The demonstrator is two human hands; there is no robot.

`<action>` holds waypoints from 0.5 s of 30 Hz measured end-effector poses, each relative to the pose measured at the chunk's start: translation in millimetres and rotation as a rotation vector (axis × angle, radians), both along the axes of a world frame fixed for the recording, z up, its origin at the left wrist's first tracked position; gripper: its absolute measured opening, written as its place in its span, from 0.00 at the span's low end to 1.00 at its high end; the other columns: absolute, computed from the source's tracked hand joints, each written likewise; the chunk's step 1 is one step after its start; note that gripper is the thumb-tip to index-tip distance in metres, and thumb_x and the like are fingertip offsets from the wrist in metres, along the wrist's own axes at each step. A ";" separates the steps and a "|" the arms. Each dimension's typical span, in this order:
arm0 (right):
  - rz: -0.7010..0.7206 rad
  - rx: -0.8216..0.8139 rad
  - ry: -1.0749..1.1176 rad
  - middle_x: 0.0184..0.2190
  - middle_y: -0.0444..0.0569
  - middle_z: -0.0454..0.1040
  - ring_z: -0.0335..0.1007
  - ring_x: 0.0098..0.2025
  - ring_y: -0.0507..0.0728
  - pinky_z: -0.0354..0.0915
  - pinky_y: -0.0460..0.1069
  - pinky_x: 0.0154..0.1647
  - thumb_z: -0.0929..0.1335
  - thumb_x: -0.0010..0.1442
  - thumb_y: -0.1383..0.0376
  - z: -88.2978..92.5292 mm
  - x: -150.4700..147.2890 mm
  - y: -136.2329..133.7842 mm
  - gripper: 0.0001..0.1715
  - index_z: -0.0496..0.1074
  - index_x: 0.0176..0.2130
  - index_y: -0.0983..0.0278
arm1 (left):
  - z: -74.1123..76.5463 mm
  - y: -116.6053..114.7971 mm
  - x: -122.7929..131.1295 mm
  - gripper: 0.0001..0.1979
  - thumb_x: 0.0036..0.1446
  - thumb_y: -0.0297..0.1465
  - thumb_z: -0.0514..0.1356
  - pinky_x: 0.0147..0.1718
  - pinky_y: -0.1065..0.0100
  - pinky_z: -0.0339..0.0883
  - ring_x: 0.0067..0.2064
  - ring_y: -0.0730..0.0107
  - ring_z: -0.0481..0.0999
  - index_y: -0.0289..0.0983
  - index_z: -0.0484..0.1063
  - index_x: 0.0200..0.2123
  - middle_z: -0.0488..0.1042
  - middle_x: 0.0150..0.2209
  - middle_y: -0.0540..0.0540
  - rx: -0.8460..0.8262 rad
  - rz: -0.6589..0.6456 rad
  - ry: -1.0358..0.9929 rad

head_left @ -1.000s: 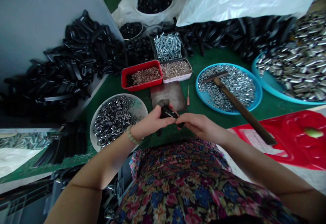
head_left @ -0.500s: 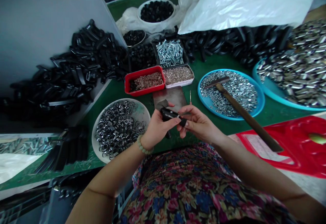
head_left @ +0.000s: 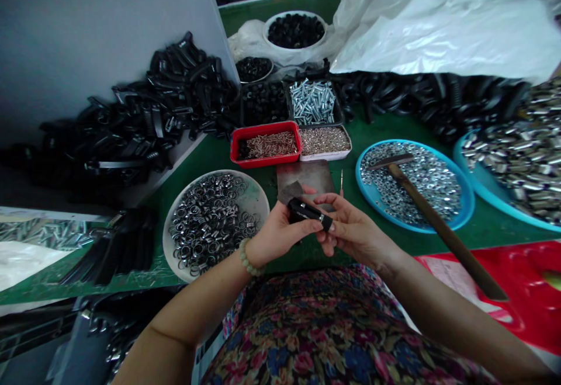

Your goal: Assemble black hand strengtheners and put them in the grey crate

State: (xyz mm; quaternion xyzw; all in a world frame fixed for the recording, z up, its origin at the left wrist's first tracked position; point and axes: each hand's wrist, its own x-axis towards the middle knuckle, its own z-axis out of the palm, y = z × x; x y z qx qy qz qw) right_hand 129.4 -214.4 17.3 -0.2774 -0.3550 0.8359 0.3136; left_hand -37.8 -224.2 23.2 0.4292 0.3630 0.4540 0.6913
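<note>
Left hand (head_left: 280, 236) clamped firmly on black plastic part (head_left: 305, 211), thumb over top, part held above green bench mat (head_left: 210, 157), just in front of steel plate (head_left: 304, 176). Right hand (head_left: 355, 233) curled in, narrow pinch on part's far end. White bowl of steel rings (head_left: 258, 189) just left of you. Versus earlier: same two-hand hold, your view tilted up, trays (head_left: 265, 145) lower in frame.

The held component (head_left: 307, 212) is matt black plastic with a bright metal end, the hammer (head_left: 440, 230) has a smooth wooden shaft and dull steel head, the nuts (head_left: 416, 183) are glossy plated steel in a smooth blue plastic tray (head_left: 470, 210), and the sheeting (head_left: 442, 25) is glossy white polythene.
</note>
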 end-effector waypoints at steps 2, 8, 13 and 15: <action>-0.085 0.054 -0.054 0.27 0.39 0.75 0.74 0.23 0.49 0.69 0.44 0.25 0.74 0.53 0.57 -0.3 -3.3 0.8 0.29 0.56 0.46 0.58 | 1.7 0.6 -3.3 0.31 0.46 0.32 0.70 0.35 0.67 0.72 0.32 0.72 0.75 0.43 0.61 0.52 0.74 0.41 0.48 0.046 0.027 0.095; 0.079 0.745 -0.535 0.31 0.47 0.75 0.75 0.32 0.54 0.70 0.50 0.34 0.68 0.59 0.58 8.8 -16.4 86.7 0.12 0.67 0.39 0.63 | -10.4 31.2 -39.3 0.25 0.58 0.34 0.58 0.55 0.57 0.61 0.52 0.61 0.71 0.37 0.61 0.58 0.71 0.49 0.40 0.277 0.154 0.640; 0.292 1.525 -1.258 0.45 0.60 0.74 0.71 0.49 0.63 0.64 0.54 0.48 0.65 0.61 0.68 7.6 -81.4 193.2 0.11 0.75 0.40 0.68 | -38.6 65.4 -28.7 0.21 0.56 0.28 0.59 0.63 0.48 0.45 0.59 0.52 0.65 0.32 0.68 0.54 0.67 0.57 0.32 0.803 -0.238 1.204; 0.425 1.570 -1.341 0.43 0.63 0.75 0.72 0.47 0.65 0.64 0.54 0.45 0.66 0.59 0.70 2.1 -103.2 210.6 0.10 0.76 0.39 0.70 | -48.6 70.3 -17.6 0.20 0.57 0.28 0.58 0.65 0.48 0.41 0.60 0.53 0.63 0.30 0.68 0.53 0.67 0.58 0.32 0.934 -0.318 1.327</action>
